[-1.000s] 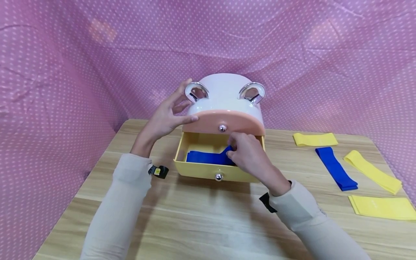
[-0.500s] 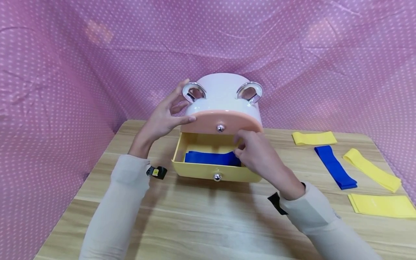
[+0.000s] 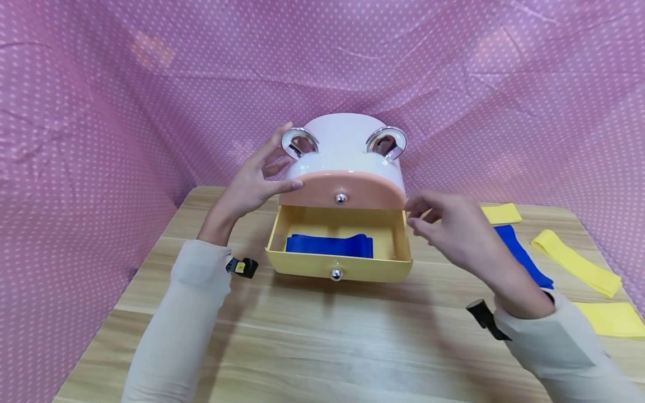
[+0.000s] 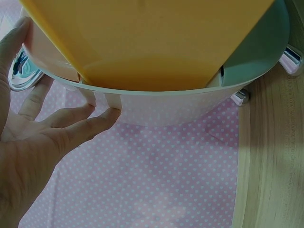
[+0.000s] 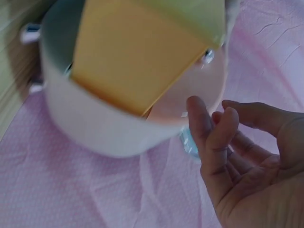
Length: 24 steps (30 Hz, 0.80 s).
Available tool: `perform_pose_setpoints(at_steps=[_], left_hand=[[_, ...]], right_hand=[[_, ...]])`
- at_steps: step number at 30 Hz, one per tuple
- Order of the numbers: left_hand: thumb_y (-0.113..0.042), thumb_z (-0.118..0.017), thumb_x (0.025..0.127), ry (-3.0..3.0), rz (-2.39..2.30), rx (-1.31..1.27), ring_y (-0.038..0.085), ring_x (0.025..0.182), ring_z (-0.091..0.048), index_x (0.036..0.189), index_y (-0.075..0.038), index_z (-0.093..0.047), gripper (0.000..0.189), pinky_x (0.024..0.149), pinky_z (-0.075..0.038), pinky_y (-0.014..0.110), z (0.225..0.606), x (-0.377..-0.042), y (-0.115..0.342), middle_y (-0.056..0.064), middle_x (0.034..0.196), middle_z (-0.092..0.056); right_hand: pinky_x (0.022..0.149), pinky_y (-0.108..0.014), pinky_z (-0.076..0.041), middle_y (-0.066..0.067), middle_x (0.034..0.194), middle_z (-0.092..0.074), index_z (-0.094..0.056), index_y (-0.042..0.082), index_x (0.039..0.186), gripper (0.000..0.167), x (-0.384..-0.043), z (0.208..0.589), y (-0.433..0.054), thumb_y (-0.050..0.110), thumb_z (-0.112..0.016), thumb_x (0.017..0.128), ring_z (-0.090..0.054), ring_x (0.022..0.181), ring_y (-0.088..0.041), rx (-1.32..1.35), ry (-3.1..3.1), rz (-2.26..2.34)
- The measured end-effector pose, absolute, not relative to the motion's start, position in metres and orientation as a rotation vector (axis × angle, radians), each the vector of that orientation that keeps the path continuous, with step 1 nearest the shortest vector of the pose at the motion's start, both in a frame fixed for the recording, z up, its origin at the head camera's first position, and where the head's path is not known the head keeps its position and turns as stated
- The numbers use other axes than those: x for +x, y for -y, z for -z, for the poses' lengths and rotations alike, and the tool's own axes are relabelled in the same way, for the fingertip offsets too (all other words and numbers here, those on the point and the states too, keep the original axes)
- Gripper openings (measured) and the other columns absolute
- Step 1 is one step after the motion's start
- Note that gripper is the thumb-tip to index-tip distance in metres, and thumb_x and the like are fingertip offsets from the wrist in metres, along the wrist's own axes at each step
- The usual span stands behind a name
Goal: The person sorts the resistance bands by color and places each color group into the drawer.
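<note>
Blue band lies in the drawer — left hand, fingers spread, should brace the cabinet; right hand, fingers loosely bent, empty.

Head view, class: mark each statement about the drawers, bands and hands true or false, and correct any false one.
1. The yellow drawer sits below the peach drawer. True.
2. Both drawers are shut. False: the yellow drawer is pulled out.
3. At least one blue band lies in the yellow drawer. True.
4. The left hand touches the white cabinet, while the right hand holds nothing. True.
5. Every band right of the white cabinet is yellow. False: another blue band lies there.
</note>
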State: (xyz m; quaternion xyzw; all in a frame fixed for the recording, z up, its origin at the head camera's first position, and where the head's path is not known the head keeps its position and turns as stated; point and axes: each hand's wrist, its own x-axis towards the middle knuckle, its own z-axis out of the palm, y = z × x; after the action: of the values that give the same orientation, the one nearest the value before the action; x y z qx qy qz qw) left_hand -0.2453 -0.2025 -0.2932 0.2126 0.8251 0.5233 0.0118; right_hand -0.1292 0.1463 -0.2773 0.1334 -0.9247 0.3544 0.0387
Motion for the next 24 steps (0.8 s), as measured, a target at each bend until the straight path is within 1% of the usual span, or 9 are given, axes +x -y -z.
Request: perform_pose_setpoints(at_steps=[5, 7, 9, 12, 14, 16, 18, 21, 24], left_hand=[[-0.015, -0.085, 0.090, -2.575, -1.623, 0.656, 0.034, 0.151, -0.045, 0.161, -0.055, -0.024, 0.102, 0.116, -0.050, 0.048, 0.293, -0.245, 0.203, -0.003, 0.174, -0.025], [-0.016, -0.085, 0.090, -2.578, -1.620, 0.654, 0.034, 0.151, -0.045, 0.161, -0.055, -0.024, 0.102, 0.116, -0.051, 0.048, 0.293, -0.245, 0.203, -0.004, 0.175, -0.024], [-0.016, -0.085, 0.090, -2.578, -1.620, 0.654, 0.034, 0.151, -0.045, 0.161, -0.055, -0.023, 0.103, 0.116, -0.051, 0.048, 0.292, -0.245, 0.203, -0.004, 0.175, -0.024], [-0.015, -0.085, 0.090, -2.578, -1.622, 0.654, 0.034, 0.151, -0.045, 0.162, -0.055, -0.024, 0.103, 0.116, -0.050, 0.048, 0.292, -0.245, 0.203, -0.003, 0.175, -0.025], [-0.015, -0.085, 0.090, -2.580, -1.621, 0.654, 0.035, 0.151, -0.045, 0.162, -0.054, -0.024, 0.102, 0.117, -0.050, 0.049, 0.292, -0.244, 0.203, -0.003, 0.174, -0.025], [-0.015, -0.085, 0.090, -2.584, -1.618, 0.655, 0.034, 0.150, -0.046, 0.162, -0.055, -0.024, 0.102, 0.117, -0.050, 0.049, 0.292, -0.244, 0.203, -0.003, 0.174, -0.026], [-0.016, -0.085, 0.089, -2.587, -1.615, 0.659, 0.034, 0.150, -0.046, 0.162, -0.054, -0.024, 0.102, 0.117, -0.049, 0.050, 0.292, -0.244, 0.203, -0.003, 0.174, -0.026], [-0.016, -0.085, 0.089, -2.589, -1.613, 0.661, 0.034, 0.150, -0.046, 0.161, -0.054, -0.024, 0.102, 0.118, -0.048, 0.053, 0.292, -0.244, 0.203, -0.005, 0.174, -0.026], [-0.016, -0.085, 0.089, -2.591, -1.616, 0.664, 0.034, 0.150, -0.046, 0.162, -0.054, -0.025, 0.102, 0.120, -0.046, 0.054, 0.293, -0.244, 0.203, -0.005, 0.174, -0.026]], right_hand=[[0.062, -0.022, -0.058, -0.011, 0.100, -0.078, -0.075, 0.007, 0.105, 0.011, -0.134, 0.284, -0.174, 0.004, -0.071, 0.096, -0.075, 0.091, -0.029, 0.413, 2.813, -1.004], [0.061, -0.021, -0.058, -0.012, 0.101, -0.078, -0.076, 0.007, 0.105, 0.011, -0.137, 0.288, -0.184, 0.003, -0.072, 0.095, -0.074, 0.090, -0.026, 0.421, 2.801, -0.983], [0.060, -0.021, -0.058, -0.013, 0.100, -0.078, -0.076, 0.007, 0.103, 0.011, -0.142, 0.292, -0.194, 0.002, -0.074, 0.094, -0.073, 0.085, -0.016, 0.427, 2.788, -0.966], [0.058, -0.021, -0.058, -0.014, 0.101, -0.078, -0.076, 0.006, 0.102, 0.010, -0.148, 0.298, -0.208, 0.002, -0.075, 0.093, -0.067, 0.079, 0.001, 0.418, 2.794, -0.965], [0.058, -0.021, -0.058, -0.015, 0.102, -0.078, -0.076, 0.007, 0.102, 0.009, -0.152, 0.302, -0.216, 0.003, -0.075, 0.094, -0.063, 0.077, 0.007, 0.403, 2.813, -0.956], [0.058, -0.021, -0.057, -0.015, 0.103, -0.078, -0.076, 0.007, 0.103, 0.009, -0.156, 0.307, -0.223, 0.004, -0.075, 0.095, -0.064, 0.079, 0.003, 0.390, 2.833, -0.944], [0.059, -0.019, -0.056, -0.015, 0.102, -0.078, -0.076, 0.007, 0.104, 0.009, -0.160, 0.312, -0.231, 0.004, -0.075, 0.095, -0.069, 0.084, -0.008, 0.394, 2.845, -0.913], [0.065, -0.017, -0.052, -0.016, 0.102, -0.078, -0.076, 0.006, 0.105, 0.011, -0.165, 0.322, -0.245, 0.003, -0.074, 0.094, -0.073, 0.093, -0.028, 0.415, 2.845, -0.850], [0.079, -0.033, -0.061, -0.021, 0.108, -0.077, -0.074, 0.002, 0.111, 0.017, -0.171, 0.332, -0.260, -0.002, -0.070, 0.095, -0.070, 0.105, -0.043, 0.434, 2.873, -0.821]])
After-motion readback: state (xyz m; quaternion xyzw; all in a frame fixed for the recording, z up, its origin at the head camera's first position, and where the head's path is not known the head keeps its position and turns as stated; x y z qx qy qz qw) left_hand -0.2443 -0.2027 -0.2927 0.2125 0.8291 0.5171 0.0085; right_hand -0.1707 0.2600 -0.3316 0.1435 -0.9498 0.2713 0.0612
